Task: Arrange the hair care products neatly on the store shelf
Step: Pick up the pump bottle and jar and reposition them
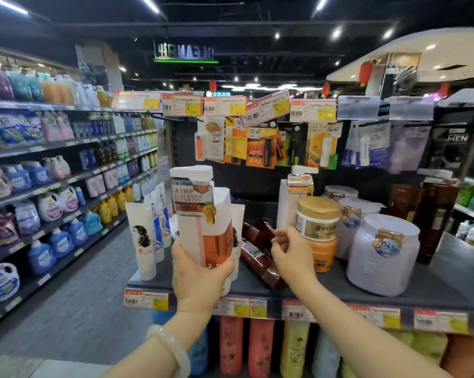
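At centre-left of the frame, the left hand wraps its fingers and thumb round the lower body of a tall white and orange pump bottle, holding it upright at the front edge of the grey shelf. Just left of it stand white tubes, also upright. Moving right, two dark brown bottles lie toppled on the shelf, their long axes running from the back of the shelf toward its front edge, slanting down and right in the picture. The right hand hovers directly over them with fingers loosely curled and holding nothing, fingertips pointing left at the upper ends of the bottles; contact cannot be told. This hand is plainly the nearer one to the fallen pair. Right of it, a gold-lidded jar sits stacked on an orange jar, close enough to be knocked when a bottle is stood up. Farther right stand large pale tubs.
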`<move>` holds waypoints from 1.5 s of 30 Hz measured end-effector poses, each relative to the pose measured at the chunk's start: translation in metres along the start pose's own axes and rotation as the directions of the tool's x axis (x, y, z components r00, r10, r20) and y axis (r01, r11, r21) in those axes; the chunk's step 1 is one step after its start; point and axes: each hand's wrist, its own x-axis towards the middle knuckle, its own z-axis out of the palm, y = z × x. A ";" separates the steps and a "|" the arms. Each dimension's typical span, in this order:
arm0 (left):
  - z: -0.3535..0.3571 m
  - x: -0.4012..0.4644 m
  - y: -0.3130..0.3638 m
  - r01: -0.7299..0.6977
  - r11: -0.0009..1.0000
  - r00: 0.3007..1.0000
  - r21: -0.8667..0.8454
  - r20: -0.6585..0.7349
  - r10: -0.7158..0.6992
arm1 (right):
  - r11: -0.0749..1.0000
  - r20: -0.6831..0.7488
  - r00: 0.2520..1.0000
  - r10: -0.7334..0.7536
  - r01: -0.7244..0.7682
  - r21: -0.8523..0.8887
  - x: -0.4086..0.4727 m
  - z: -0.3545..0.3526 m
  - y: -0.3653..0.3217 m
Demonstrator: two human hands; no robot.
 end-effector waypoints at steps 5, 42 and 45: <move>0.020 -0.019 0.013 0.010 0.999 0.999 -0.038 0.040 -0.009 | 0.994 -0.077 0.993 0.092 -0.087 0.068 0.001 -0.027 0.019; 0.120 -0.022 0.010 0.010 1.000 0.996 0.004 0.093 -0.011 | 0.985 -0.144 0.976 0.162 -0.168 -0.036 0.091 -0.067 0.022; 0.126 -0.023 0.014 -0.013 1.000 0.994 0.022 0.107 0.011 | 0.998 -0.154 0.987 0.056 -0.057 0.001 0.087 -0.092 -0.001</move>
